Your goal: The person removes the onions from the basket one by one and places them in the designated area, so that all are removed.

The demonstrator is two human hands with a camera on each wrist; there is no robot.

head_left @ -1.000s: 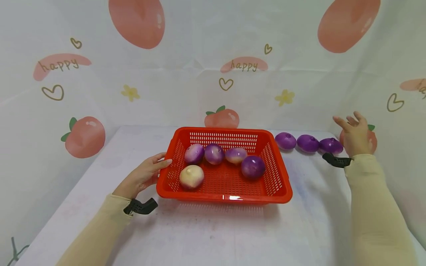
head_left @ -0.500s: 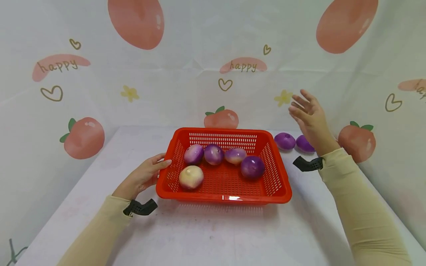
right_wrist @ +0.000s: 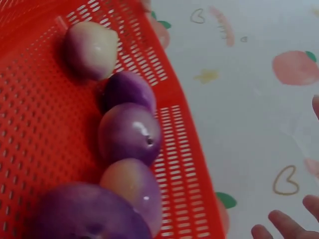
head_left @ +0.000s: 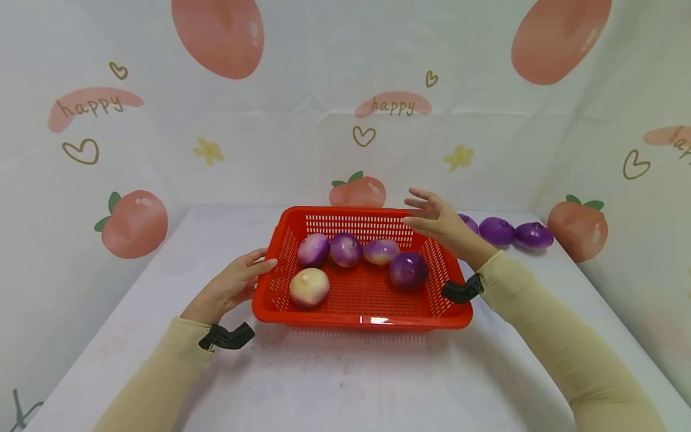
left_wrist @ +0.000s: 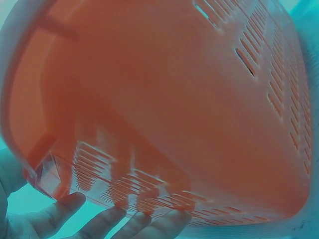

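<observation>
The red basket [head_left: 361, 318] is set at the middle of the white surface [head_left: 335, 384], with bare room left near and to both sides; the backdrop is close behind its far rim. Five onions [head_left: 408, 270] are held inside, and more purple onions [head_left: 496, 231] are lined up at far right. The basket's left wall is touched by the left hand [head_left: 232, 287], fingers straight. The right hand [head_left: 439, 221] is held open and empty above the far right corner.

We see a red perforated plastic basket [head_left: 360, 321], glossy along its rim. The purple and white onions [head_left: 408, 270] inside show smooth, shiny skins. A matt white cloth covers the table [head_left: 345, 384]; the printed backdrop [head_left: 302, 144] is creased cloth.
</observation>
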